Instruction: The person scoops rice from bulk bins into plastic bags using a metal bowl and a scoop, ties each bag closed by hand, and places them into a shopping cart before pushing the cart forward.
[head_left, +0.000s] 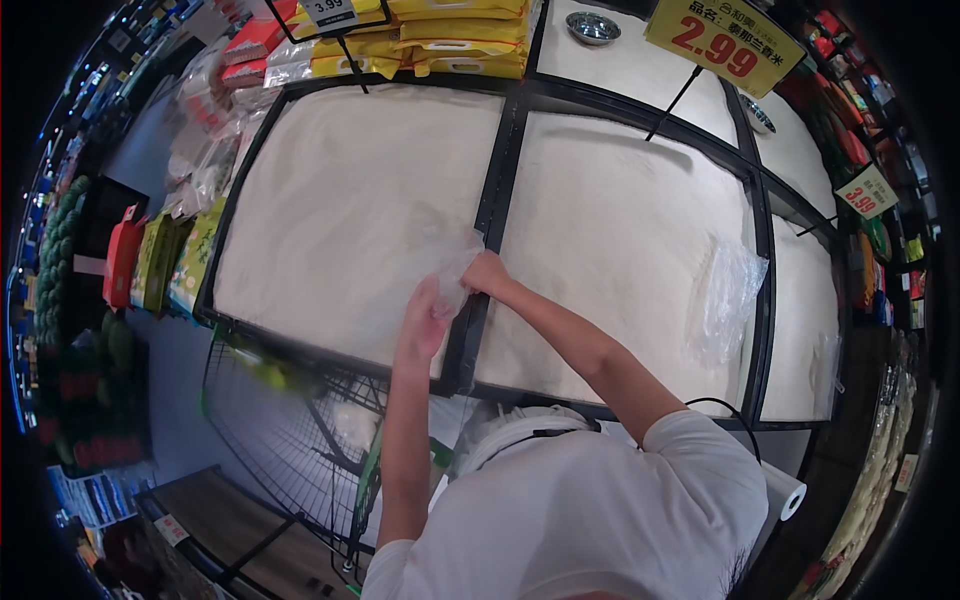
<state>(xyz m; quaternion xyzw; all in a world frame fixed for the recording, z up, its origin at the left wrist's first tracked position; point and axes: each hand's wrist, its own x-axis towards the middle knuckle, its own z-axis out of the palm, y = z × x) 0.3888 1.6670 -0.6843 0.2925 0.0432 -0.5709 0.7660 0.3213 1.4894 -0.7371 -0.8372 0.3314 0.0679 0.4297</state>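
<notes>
Black-framed bin [514,130], divided compartments of white rice [350,190]; clear plastic bag [728,300] on right-middle section; metal bowl [593,28] on far section.

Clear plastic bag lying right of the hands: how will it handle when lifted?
The clear plastic bag should be floppy, given its creases. Probably light: it looks thin and see-through. Likely slippery too, judging by its sheen.

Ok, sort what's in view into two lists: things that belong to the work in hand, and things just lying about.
In use, it seems:
- clear plastic bag, held in both hands (left, right)
- white grain in the bin beneath, probably

Lying about:
- crumpled clear plastic on the right-hand grain
- metal bowl
- stacked yellow packs
- shopping cart, possibly the person's
</notes>
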